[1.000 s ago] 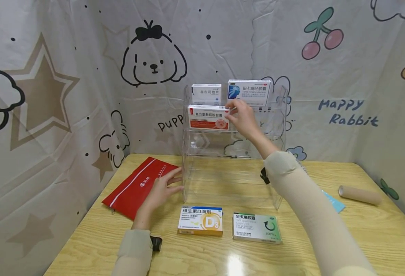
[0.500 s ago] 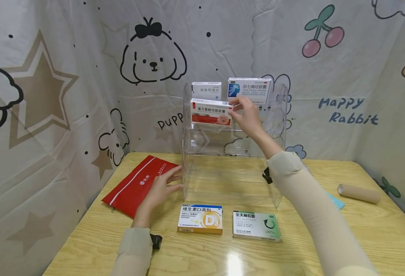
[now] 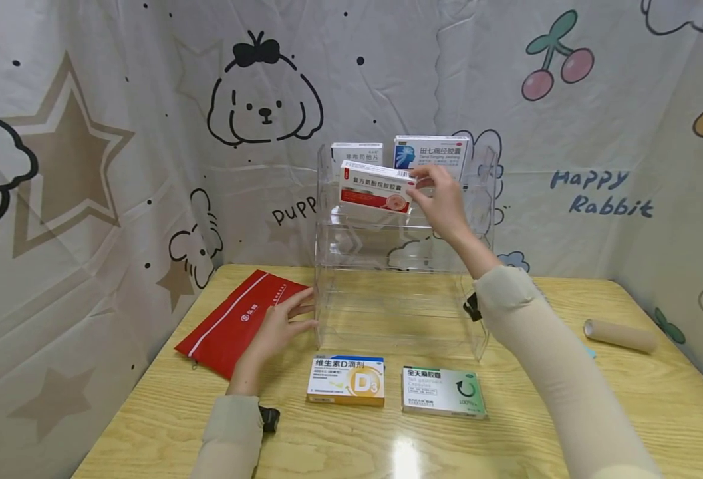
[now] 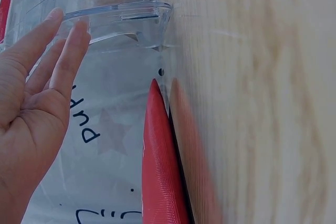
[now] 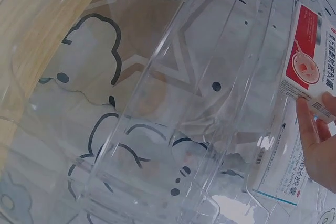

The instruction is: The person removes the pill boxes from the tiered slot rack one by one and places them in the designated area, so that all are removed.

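My right hand (image 3: 443,203) pinches the right end of a red-and-white medicine box (image 3: 376,188), which tilts slightly in front of the clear rack's upper part. In the right wrist view, thumb and fingers grip that medicine box (image 5: 310,51) by its end. My left hand (image 3: 279,332) has its fingers extended, with the tips touching the left side of the clear acrylic rack (image 3: 321,286). The left wrist view shows the left hand (image 4: 39,93) with straight fingers by the rack's edge (image 4: 121,11). On the top tier stand a white box (image 3: 357,153) and a blue-and-white box (image 3: 437,150).
A yellow-and-white vitamin D box (image 3: 346,380) and a green-and-white box (image 3: 443,391) lie on the wooden table (image 3: 327,446) before the rack. A red zip pouch (image 3: 237,326) lies left. To the right is a cardboard tube (image 3: 619,336).
My right hand has lifted the red-and-white medicine box off its tier, moving it up and slightly right and tilting it. The left hand stays at the rack's side.
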`<state>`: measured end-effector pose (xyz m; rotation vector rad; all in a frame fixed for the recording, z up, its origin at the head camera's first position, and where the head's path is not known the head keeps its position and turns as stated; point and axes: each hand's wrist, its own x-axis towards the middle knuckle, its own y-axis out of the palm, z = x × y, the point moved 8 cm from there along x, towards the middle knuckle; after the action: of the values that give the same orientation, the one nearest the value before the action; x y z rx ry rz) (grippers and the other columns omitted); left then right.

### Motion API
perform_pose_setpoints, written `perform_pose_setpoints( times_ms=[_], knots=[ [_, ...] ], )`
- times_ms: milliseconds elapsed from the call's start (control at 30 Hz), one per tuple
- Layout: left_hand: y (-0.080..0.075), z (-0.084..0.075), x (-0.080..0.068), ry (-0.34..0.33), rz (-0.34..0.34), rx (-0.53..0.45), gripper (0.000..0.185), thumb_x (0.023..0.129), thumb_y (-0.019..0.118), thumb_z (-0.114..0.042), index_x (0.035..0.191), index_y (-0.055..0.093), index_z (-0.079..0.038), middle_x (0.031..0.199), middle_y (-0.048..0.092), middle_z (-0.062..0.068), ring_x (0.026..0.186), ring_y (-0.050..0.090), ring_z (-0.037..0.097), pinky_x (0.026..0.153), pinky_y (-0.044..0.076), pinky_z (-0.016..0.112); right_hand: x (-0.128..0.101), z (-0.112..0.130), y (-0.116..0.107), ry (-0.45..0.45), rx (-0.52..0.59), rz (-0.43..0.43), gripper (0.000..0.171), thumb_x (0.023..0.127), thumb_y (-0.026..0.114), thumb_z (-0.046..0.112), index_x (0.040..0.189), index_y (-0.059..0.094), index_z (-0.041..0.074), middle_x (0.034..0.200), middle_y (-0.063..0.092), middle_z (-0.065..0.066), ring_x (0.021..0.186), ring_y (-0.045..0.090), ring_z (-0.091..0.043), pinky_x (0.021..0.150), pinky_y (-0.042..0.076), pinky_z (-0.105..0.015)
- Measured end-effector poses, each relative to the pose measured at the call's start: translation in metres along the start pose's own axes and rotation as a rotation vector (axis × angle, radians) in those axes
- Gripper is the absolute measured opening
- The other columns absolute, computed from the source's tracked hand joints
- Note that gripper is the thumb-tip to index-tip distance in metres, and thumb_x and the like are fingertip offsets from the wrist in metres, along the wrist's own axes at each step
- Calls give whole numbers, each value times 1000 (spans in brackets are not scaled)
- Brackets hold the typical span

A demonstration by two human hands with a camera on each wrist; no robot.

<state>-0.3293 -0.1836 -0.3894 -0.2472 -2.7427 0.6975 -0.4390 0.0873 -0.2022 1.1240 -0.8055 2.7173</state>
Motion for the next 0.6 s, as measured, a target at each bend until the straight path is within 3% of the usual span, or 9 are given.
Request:
perform_pose_setpoints(
  times_ms=[167,400,600],
  knots=[
    [1,22,8,-1,1,-16,68,86,70,1,147,41,0,144,50,26,124,58,42,99,53,49,-1,2,-7,7,-1,-19,27,88,69,1,114,62,-3,115,61,-19,102,65,-31,85,58,-37],
    [0,24,8,-30,2,-9,68,86,72,-3,147,43,-8,145,51,19,125,59,35,98,55,42,-10,6,-15,-13,3,-12,27,88,71,4,114,62,1,113,61,-15,100,65,-25,72,51,-8],
    [-2,24,7,-47,3,-4,68,86,71,-4,148,43,-9,147,50,19,126,59,35,97,56,39,-25,15,-16,-31,20,30,27,88,71,7,114,63,2,112,61,-14,100,64,-24,69,48,-2]
  ],
)
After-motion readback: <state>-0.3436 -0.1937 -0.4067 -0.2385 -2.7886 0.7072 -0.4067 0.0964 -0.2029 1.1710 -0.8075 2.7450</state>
